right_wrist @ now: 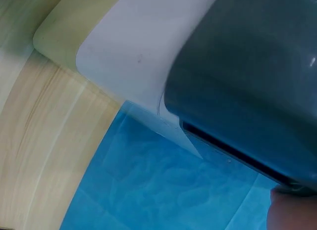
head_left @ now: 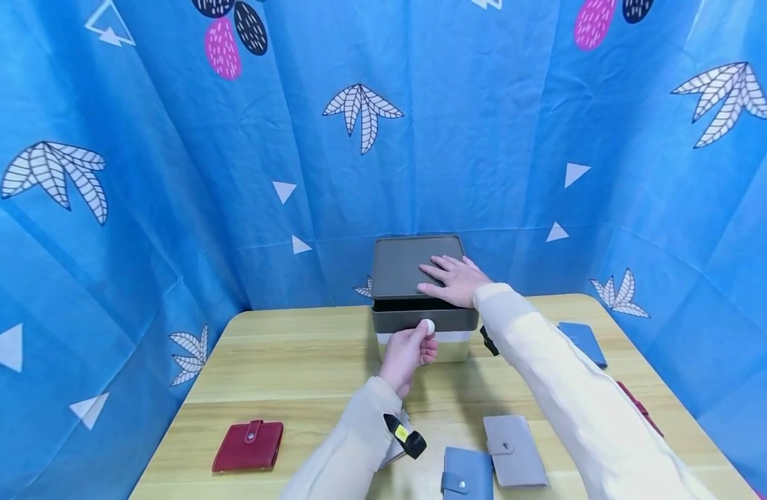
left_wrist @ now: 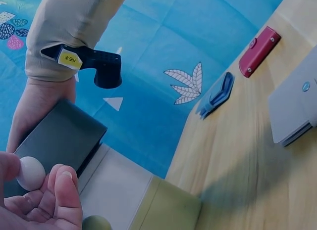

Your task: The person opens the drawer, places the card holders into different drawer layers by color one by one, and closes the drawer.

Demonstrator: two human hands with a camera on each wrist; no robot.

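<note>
A small chest of drawers stands at the back of the table, dark grey on top, white in the middle and yellow-green below. Its dark top drawer is pulled partway out, with a dark gap under the lid. My left hand pinches the drawer's round white knob between thumb and fingers. On the chest's flat top my right hand rests with fingers spread. A yellow-green knob shows lower down in the left wrist view.
A red wallet lies at left. Nearer the front are a blue wallet and a grey wallet. Right of the chest lie another blue wallet and a red one, partly behind my right sleeve. A blue curtain hangs behind.
</note>
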